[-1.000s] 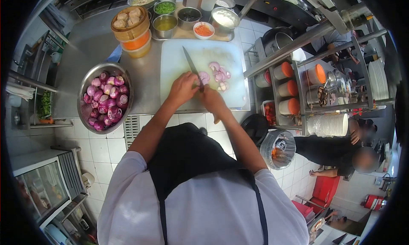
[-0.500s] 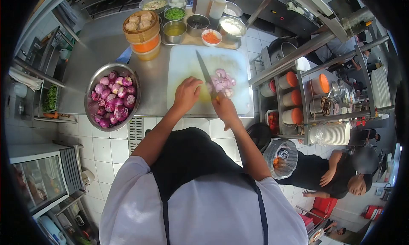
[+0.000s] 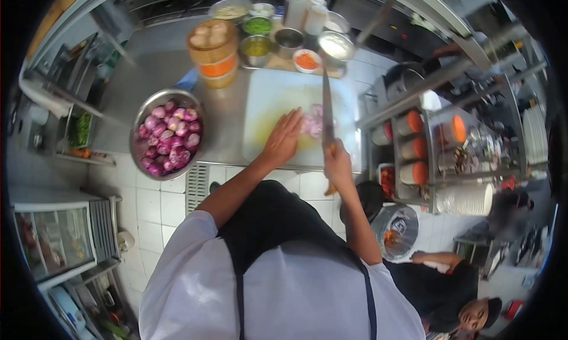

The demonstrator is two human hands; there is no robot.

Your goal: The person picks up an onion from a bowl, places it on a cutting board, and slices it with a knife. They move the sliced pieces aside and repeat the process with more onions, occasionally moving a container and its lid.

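— From the head view, what is the left hand doing?
— It lies palm down over the cutting board, fingers extended and only slightly spread, pinching nothing. The fingertips reach the near-left edge of the cut onion.

— And the right hand?
— Closed around the handle of the knife, with the end of the handle poking out below the fist. The blade points away from the person, along the right side of the cut onion. It's blurred, so I can't tell whether it touches the board.

— Where is the cut onion exactly?
— In a loose heap of pale purple pieces on the right half of the board, between the left hand and the blade.

— What stands about the board?
— On the bench, well to the left, a metal bowl holds whole purple onions. Beyond the board's left corner is a bamboo steamer stacked on an orange-banded tub. Past the far edge are a white bowl of orange shreds, a bowl of chopped greens and some squeeze bottles.

— Anyone nearby?
— A person in dark clothes, at lower right.
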